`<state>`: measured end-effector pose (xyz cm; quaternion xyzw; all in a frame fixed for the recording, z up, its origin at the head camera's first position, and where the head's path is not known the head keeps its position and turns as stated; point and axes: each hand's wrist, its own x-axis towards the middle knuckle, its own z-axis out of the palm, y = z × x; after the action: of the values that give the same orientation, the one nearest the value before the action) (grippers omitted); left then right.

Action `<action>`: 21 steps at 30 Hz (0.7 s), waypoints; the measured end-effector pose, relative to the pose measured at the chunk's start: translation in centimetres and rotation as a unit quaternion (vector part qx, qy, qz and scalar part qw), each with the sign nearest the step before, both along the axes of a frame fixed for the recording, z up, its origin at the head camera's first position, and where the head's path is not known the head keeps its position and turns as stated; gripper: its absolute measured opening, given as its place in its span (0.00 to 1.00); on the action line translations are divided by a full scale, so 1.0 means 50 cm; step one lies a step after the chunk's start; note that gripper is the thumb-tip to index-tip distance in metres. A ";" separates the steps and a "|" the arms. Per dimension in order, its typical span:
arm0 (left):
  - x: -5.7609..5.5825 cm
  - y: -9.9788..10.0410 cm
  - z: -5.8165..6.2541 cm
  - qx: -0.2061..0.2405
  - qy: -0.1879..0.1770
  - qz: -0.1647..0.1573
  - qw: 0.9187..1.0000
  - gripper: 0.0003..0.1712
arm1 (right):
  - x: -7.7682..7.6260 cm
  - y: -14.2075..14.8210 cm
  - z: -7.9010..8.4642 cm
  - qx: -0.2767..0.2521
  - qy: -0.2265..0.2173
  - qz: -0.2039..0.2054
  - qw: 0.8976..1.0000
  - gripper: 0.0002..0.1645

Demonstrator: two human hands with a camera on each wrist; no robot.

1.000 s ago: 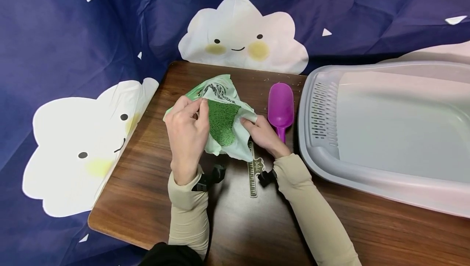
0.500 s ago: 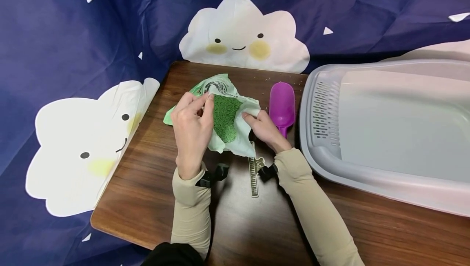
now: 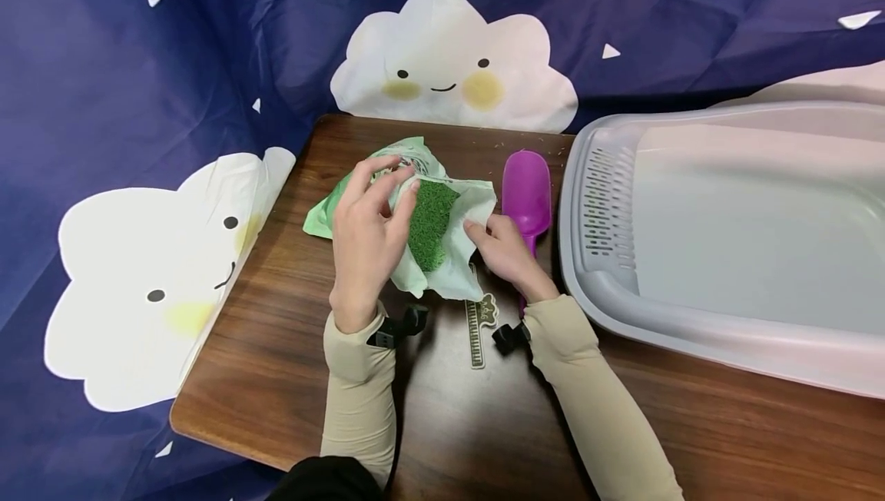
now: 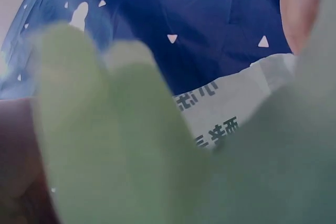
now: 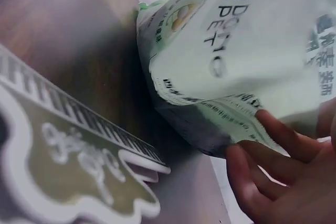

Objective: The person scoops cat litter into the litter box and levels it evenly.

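Note:
A pale green and white litter bag (image 3: 477, 201) lies with its mouth spread wide, showing green granules (image 3: 430, 228). The right hand (image 3: 508, 251) grips the bag's right rim, its thumb inside the mouth and its fingers on the outer face. On the left rim, the left hand (image 3: 369, 232) has its fingers spread, with a small gap between thumb and index fingertip at the edge. Dark print covers the bag's outside (image 5: 215, 56) in the right wrist view. A blurred green flap of the bag (image 4: 121, 140) hides much of the left wrist view.
A purple scoop (image 3: 527, 190) lies right of the bag, its handle partly behind the right hand. Further right stands a large grey litter tray (image 3: 577, 201). A ruler-like tag (image 3: 475, 340) lies on the wooden table (image 3: 263, 347) below the bag.
The left hand has shifted slightly right along the bag's rim, and its earlier pinch has loosened into spread fingers. The right hand has kept its grip, moving a little right.

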<state>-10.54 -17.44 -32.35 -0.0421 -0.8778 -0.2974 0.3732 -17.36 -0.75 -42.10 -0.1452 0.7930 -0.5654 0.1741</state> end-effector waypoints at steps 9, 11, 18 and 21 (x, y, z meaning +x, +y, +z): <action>0.002 0.009 0.003 -0.006 -0.008 0.027 1.000 0.11 | 0.036 0.039 0.011 0.010 0.076 -0.026 0.997 0.10; 0.001 0.010 0.002 0.000 -0.009 0.031 0.999 0.11 | 0.045 0.047 0.013 -0.004 0.071 -0.034 0.997 0.12; -0.008 0.011 -0.004 0.033 0.019 0.003 0.999 0.10 | 0.069 0.058 0.016 -0.024 0.072 -0.038 0.996 0.14; -0.011 0.011 -0.008 0.042 0.035 -0.014 0.998 0.10 | 0.078 0.061 0.022 -0.014 0.084 -0.030 0.996 0.13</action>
<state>-11.10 -16.87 -32.78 -0.0494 -0.8504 -0.3375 0.4006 -13.46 2.31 -41.00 -0.1710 0.8010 -0.5670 0.0879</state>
